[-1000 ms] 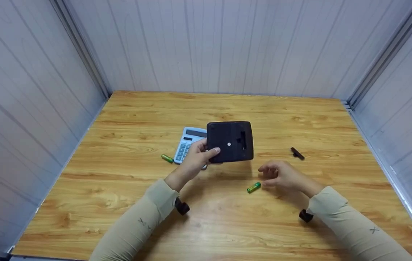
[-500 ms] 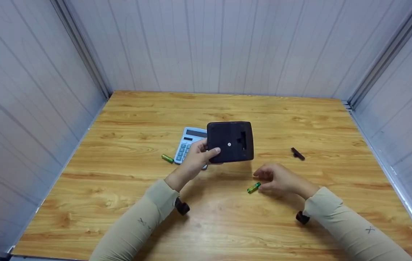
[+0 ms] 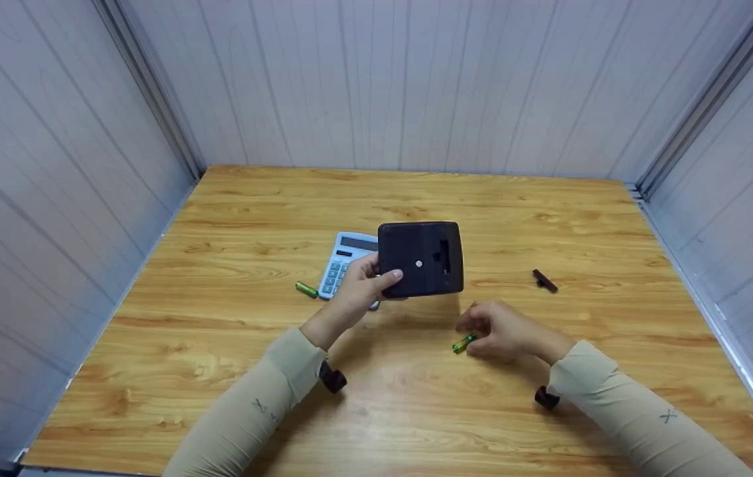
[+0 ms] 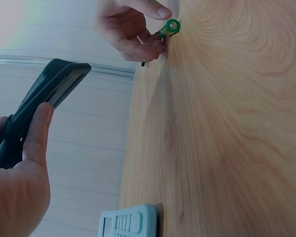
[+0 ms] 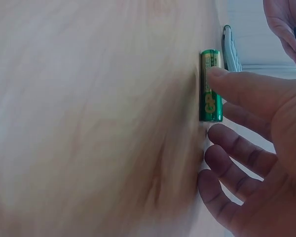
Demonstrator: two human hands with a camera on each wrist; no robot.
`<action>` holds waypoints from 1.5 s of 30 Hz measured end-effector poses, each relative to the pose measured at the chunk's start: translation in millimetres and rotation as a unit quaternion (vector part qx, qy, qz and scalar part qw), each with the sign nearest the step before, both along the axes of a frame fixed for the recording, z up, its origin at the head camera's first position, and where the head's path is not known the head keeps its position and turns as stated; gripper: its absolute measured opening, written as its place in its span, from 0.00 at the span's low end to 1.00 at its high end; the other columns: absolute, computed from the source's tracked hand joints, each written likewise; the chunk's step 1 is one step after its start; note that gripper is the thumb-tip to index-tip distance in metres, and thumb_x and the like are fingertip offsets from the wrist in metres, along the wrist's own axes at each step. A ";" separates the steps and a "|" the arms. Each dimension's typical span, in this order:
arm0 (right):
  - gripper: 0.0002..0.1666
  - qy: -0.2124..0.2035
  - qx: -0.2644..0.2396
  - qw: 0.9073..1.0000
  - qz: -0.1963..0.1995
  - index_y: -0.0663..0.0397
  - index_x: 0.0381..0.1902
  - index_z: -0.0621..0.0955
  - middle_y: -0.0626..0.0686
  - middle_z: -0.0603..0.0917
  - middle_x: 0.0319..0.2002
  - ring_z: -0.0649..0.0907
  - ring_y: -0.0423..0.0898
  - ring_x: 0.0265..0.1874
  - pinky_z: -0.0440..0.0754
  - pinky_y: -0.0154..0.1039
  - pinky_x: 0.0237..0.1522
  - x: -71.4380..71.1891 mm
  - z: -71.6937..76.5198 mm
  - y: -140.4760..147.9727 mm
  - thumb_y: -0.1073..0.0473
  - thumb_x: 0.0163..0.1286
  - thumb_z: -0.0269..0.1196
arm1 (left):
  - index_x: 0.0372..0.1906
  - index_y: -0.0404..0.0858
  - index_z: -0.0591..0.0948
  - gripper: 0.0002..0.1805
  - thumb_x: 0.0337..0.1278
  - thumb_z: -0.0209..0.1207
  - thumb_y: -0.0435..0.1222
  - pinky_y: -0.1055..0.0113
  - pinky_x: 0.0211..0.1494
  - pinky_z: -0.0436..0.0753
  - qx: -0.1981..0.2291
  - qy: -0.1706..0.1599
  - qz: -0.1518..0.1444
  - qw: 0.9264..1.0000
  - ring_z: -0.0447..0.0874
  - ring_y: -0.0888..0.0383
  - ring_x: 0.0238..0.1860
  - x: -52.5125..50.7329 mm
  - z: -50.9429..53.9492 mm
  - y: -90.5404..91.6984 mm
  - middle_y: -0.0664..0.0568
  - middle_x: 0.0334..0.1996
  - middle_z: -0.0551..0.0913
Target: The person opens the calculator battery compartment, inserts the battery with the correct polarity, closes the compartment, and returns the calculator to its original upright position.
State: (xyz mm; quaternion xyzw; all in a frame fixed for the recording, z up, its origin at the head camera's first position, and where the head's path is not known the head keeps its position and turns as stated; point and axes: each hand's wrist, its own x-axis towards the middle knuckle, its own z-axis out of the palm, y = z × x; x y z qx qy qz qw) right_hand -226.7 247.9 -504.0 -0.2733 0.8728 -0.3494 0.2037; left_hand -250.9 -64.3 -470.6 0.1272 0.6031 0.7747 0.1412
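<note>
My left hand (image 3: 351, 295) grips a black calculator (image 3: 409, 248) by its left edge, thumb on its back. The back faces up, with its narrow battery compartment (image 3: 444, 257) uncovered. My right hand (image 3: 505, 330) is low over the table, thumb and fingers around a green battery (image 3: 462, 344) that lies there. In the right wrist view the thumb overlaps the battery (image 5: 210, 106), and the fingers are loosely bent; a firm grip does not show. Part of a light blue calculator (image 3: 335, 270) is hidden behind the left hand and the black calculator.
Another green battery (image 3: 306, 289) lies left of the blue calculator. A small black battery cover (image 3: 544, 281) rests on the wooden table (image 3: 270, 205) at the right. Pale panel walls (image 3: 376, 86) enclose the back and both sides.
My right hand has moved left and slightly down, bringing its thumb and fingers around the nearer battery. The left hand and black calculator stay still.
</note>
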 end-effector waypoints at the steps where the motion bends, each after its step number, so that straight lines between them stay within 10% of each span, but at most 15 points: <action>1: 0.21 -0.001 0.000 1.000 0.001 0.62 0.56 0.88 0.55 0.89 0.51 0.86 0.46 0.48 0.87 0.39 0.52 0.3 0.0 -0.8 0.64 0.66 0.77 | 0.68 0.26 0.78 0.19 0.78 0.57 0.25 0.57 0.50 0.95 0.001 -0.001 0.000 1.000 0.94 0.52 0.51 0.1 -0.1 0.0 0.42 0.52 0.89; 45: 0.08 0.068 -0.014 0.997 0.034 0.55 0.47 0.92 0.52 0.90 0.41 0.83 0.38 0.40 0.83 0.34 0.45 -4.3 6.1 0.1 0.66 0.71 0.73 | 0.69 0.26 0.78 0.20 0.78 0.58 0.26 0.57 0.50 0.95 -0.003 0.007 -0.001 1.000 0.94 0.52 0.50 -1.4 -1.9 -1.3 0.42 0.52 0.89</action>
